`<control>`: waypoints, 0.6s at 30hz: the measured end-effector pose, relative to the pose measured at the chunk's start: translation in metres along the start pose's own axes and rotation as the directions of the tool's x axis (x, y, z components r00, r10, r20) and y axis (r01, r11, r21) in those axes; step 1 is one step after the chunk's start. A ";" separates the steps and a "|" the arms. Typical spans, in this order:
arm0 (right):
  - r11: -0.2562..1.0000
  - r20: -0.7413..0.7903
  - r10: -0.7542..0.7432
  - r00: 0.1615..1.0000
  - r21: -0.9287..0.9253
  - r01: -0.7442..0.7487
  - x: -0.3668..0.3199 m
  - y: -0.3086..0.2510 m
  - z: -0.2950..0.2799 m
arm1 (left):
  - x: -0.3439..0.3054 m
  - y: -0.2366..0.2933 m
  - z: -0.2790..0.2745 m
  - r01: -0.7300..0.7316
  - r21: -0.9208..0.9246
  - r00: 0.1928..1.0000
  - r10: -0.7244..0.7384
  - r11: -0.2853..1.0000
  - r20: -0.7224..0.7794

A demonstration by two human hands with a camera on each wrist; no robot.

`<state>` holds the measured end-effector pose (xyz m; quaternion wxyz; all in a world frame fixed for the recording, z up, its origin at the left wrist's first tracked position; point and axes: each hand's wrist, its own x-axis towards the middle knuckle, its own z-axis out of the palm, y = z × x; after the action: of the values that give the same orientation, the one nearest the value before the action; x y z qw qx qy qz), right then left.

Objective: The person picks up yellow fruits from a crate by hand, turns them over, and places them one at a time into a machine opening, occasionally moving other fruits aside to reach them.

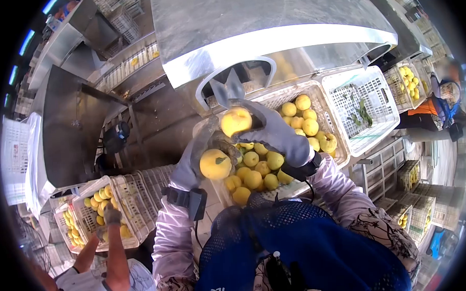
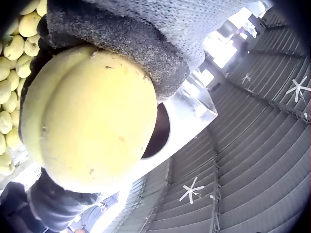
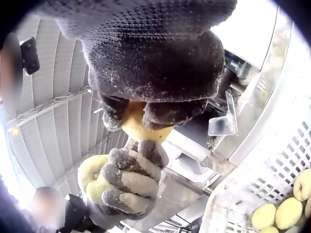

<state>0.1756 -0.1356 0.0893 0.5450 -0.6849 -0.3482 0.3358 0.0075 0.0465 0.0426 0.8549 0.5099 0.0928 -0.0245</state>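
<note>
My gloved left hand grips a yellow fruit just above a white crate full of the same yellow fruit. That fruit fills the left wrist view, with the glove's fingers curled over its top. A little higher and to the right, my gloved right hand holds a second yellow fruit. In the right wrist view this second fruit shows between the dark fingers, and the left hand with its fruit is just below.
A metal chute hangs over the crates. A nearly empty white crate with some leaves stands to the right. Another person reaches into a fruit crate at lower left. More crates stand at far right.
</note>
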 end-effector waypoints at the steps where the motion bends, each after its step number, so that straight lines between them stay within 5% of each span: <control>1: 0.996 -0.069 0.088 0.994 0.011 -0.088 0.004 -0.001 0.004 | 0.002 0.000 0.000 0.002 -0.001 1.000 -0.002 1.000 0.011; 2: 0.992 -0.162 -0.078 0.984 -0.112 0.060 0.015 0.017 0.011 | 0.004 0.000 0.000 0.055 -0.129 0.998 -0.058 0.990 -0.019; 3: 0.990 -0.170 -0.081 0.982 -0.123 0.061 0.026 0.032 0.016 | 0.006 0.001 0.000 0.102 -0.255 0.992 -0.116 0.961 -0.040; 4: 0.964 -0.282 -0.124 0.951 -0.263 0.047 0.037 0.038 0.021 | 0.006 0.000 0.001 0.176 -0.171 0.973 -0.198 0.969 -0.118; 8: 0.875 -0.419 -0.208 0.884 -0.484 -0.023 0.078 0.069 0.031 | -0.020 -0.037 -0.022 0.206 -0.372 0.972 -0.234 0.905 -0.030; 10: 0.858 -0.435 -0.226 0.872 -0.512 -0.034 0.090 0.071 0.032 | -0.042 -0.071 -0.041 -0.022 0.061 0.999 0.023 0.998 -0.024; 13: 0.780 -0.480 -0.347 0.806 -0.624 -0.036 0.124 0.068 0.036 | -0.053 -0.090 -0.048 -0.160 0.072 0.987 0.159 0.985 0.015; 15: 0.756 -0.550 -0.340 0.762 -0.643 -0.127 0.126 0.045 0.034 | -0.047 -0.092 -0.057 -0.121 0.113 0.992 0.124 0.986 -0.021; 16: 0.889 -0.517 -0.176 0.838 -0.449 -0.090 0.116 0.017 0.022 | -0.035 -0.068 -0.046 0.036 -0.304 0.987 -0.082 0.952 -0.139; 17: 0.971 -0.434 -0.008 0.901 -0.219 -0.097 0.105 0.006 0.014 | -0.028 -0.057 -0.036 0.125 -0.684 0.933 -0.319 0.719 -0.164; 18: 0.973 -0.458 -0.228 0.859 -0.135 0.187 0.098 0.013 0.012 | -0.026 -0.061 -0.030 -0.135 -0.075 0.967 0.114 0.988 -0.230</control>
<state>0.2186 -0.0490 0.0668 0.6162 -0.7270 -0.2912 0.0834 -0.0309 0.0425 -0.0194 0.8607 0.4753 0.1578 0.0913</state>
